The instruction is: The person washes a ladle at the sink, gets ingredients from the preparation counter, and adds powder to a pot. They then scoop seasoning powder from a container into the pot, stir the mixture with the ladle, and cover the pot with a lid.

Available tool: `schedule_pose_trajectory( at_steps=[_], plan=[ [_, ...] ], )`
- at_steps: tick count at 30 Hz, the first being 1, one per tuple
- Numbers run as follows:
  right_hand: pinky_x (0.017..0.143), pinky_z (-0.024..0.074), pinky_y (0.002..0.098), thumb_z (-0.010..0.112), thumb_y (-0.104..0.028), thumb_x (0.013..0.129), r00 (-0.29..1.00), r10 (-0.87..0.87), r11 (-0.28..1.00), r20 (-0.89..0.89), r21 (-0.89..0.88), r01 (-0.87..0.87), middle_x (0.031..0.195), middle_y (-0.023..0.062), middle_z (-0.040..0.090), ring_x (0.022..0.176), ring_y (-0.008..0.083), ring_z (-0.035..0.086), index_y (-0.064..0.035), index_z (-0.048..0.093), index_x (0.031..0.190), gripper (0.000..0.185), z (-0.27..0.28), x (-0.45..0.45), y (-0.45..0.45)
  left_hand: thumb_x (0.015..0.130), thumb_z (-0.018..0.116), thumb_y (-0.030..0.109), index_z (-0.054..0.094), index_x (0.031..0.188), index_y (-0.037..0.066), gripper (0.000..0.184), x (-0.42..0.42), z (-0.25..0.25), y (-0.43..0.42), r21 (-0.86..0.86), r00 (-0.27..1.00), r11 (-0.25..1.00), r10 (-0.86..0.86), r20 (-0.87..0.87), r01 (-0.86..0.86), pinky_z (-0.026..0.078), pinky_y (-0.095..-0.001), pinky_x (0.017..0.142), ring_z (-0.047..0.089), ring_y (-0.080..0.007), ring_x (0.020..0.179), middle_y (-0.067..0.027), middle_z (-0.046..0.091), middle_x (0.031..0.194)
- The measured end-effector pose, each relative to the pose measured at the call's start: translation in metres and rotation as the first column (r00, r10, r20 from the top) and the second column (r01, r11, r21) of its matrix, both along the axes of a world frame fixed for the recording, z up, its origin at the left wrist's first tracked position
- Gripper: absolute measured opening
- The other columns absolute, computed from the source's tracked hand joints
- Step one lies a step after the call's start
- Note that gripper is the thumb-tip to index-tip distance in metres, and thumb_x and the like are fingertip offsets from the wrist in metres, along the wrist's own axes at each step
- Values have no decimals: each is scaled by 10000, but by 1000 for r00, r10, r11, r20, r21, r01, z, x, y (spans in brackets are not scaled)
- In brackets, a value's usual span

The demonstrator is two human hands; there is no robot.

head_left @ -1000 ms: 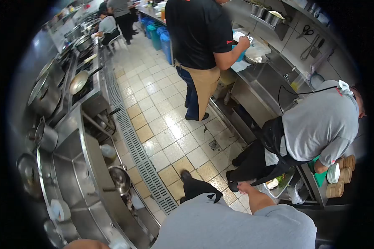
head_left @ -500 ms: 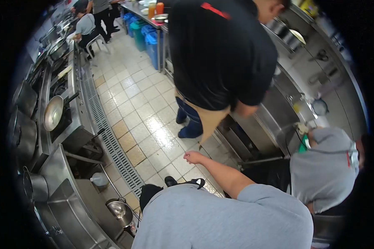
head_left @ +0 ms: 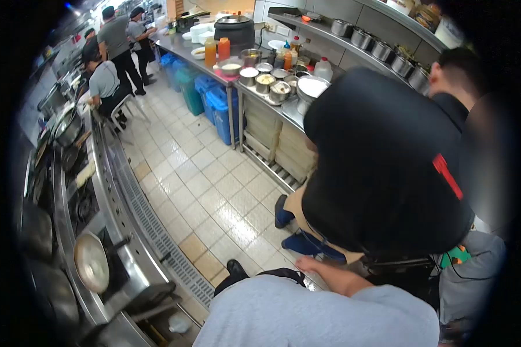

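Shiny floor — if wet, we could slip. Right hand by tan apron — we can't tell finger spread; left hand unseen.

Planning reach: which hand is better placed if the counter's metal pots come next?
Likely the right hand: visible, same side of the aisle as the metal pots, though short of them. Left hand out of view.

A steel table carries orange bottles, white bowls and a dark pot.
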State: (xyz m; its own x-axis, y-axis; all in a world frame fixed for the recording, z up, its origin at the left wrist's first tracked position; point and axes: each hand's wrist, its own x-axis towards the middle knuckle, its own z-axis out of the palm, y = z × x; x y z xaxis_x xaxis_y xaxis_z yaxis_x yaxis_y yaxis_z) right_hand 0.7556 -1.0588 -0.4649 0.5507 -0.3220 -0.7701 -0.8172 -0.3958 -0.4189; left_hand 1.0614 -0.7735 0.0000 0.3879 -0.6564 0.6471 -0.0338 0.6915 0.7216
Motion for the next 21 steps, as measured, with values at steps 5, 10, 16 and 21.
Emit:
schedule_pose_trajectory(
  at_steps=[5,10,16,21],
  plan=[
    [488,452,365,537,-313,917,737,-663,705,-134,222,674,675,25,614,566,160,588,-124,650,916,220,-3,-1,20,963,445,476,592,1074,49,466,126,94,-104,-104,977,982,-138,161,156,402,-285,689,476,-134,693,-20,529,799],
    [494,432,310,505,-269,923,602,-738,553,-307,236,799,703,9,614,581,150,592,-132,646,939,197,-14,55,21,961,434,504,598,1056,48,494,222,168,-235,-188,929,927,-273,251,323,401,-295,689,476,-138,680,-18,527,776],
    [496,466,360,511,-237,901,291,-947,222,-135,379,898,701,46,620,611,171,612,-81,632,866,201,-17,186,-69,958,422,538,606,1034,48,529,388,91,-412,387,957,890,-284,56,241,401,-306,690,475,-144,664,-17,525,749],
    [469,451,279,481,-279,952,431,-898,437,90,304,847,699,30,606,562,141,577,-80,632,854,269,4,273,-170,1000,466,323,609,1060,42,321,581,-318,-413,920,955,391,-257,146,-36,487,-313,669,580,-152,698,-39,604,774]
  ],
)
